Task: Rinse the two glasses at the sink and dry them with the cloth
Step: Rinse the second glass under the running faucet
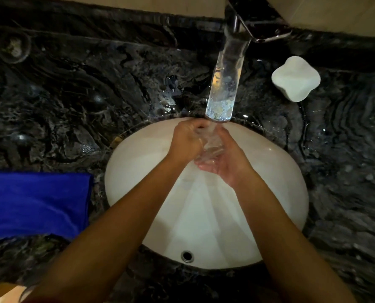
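A: Take the sink [138, 171] as the landmark. What lies to its left?

B: The blue cloth [35, 204], folded flat on the dark counter beside the basin, untouched. Over the basin's far half, the left hand [185, 142] curls round the far end of a clear glass [210, 145], just under the tap [223, 84].

A: And the right hand [222, 165]?

B: It cups the near end from below, fingers curled round it. So both hands hold the one glass, which sits in the stream. I see no second glass.

A: How does it lie?

B: Its long axis seems to run from the tap toward the person, tilted. I cannot tell which end is the mouth; water blurs it.

A: Handling?

B: I judge it light, rigid, breakable, and slippery while wet. Grip round the wall, not the rim, and keep it off the ceramic.

A: Right of the basin?

B: A white lobed dish [296, 78], well apart.
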Demonstrator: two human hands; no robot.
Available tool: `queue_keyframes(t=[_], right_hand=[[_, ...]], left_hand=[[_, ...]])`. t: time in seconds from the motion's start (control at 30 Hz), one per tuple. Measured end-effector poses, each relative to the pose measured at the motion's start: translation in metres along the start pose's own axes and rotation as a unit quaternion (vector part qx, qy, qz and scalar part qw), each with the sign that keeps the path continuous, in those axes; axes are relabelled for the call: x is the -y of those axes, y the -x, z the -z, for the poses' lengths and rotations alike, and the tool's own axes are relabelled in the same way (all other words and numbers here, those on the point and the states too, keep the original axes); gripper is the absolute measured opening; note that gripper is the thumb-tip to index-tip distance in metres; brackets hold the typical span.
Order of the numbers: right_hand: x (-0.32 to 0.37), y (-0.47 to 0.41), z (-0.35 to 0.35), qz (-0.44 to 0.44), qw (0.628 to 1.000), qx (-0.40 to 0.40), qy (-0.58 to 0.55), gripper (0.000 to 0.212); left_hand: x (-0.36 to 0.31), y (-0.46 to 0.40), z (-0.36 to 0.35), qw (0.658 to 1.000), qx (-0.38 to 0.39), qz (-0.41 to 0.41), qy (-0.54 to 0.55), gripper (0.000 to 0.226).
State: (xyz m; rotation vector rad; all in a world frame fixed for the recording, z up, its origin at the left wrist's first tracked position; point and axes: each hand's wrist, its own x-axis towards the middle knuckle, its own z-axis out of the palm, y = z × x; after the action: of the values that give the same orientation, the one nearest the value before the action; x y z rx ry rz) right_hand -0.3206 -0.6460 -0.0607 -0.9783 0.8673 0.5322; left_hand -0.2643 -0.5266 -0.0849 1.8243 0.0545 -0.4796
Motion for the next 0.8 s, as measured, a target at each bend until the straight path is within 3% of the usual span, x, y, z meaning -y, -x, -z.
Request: queue_keyframes(t=[0.13, 0.23, 0.3, 0.4, 0.5, 0.63, 0.8], right_hand=[[-0.007, -0.006, -0.001, 0.094, 0.995, -0.010, 0.003, 0.051], [-0.005, -0.003, 0.002, 0.127, 0.988, 0.027, -0.081, 0.039], [-0.002, -0.002, 0.009, 0.158, 0.981, 0.036, -0.109, 0.043], [-0.001, 0.000, 0.015, 0.208, 0.977, 0.013, -0.048, 0.042], [0.000, 0.008, 0.012, 0.246, 0.968, -0.015, 0.045, 0.022], [0.005, 0.015, 0.001, 0.266, 0.957, -0.071, 0.087, 0.003], [0.000, 0.016, -0.005, 0.307, 0.908, -0.170, 0.230, 0.015]], left_hand=[[-0.006, 0.007, -0.001, 0.993, -0.017, 0.062, 0.103, 0.022], [-0.002, 0.011, -0.001, 0.979, -0.015, 0.156, 0.134, 0.017], [0.005, 0.015, 0.001, 0.959, 0.039, 0.214, 0.180, 0.025], [0.006, 0.020, 0.005, 0.934, 0.144, 0.256, 0.201, 0.029], [0.002, 0.020, 0.005, 0.944, 0.169, 0.240, 0.152, 0.021], [-0.002, 0.017, 0.005, 0.964, 0.155, 0.181, 0.119, 0.024], [-0.006, 0.009, 0.012, 0.980, 0.120, 0.153, 0.036, 0.013]])
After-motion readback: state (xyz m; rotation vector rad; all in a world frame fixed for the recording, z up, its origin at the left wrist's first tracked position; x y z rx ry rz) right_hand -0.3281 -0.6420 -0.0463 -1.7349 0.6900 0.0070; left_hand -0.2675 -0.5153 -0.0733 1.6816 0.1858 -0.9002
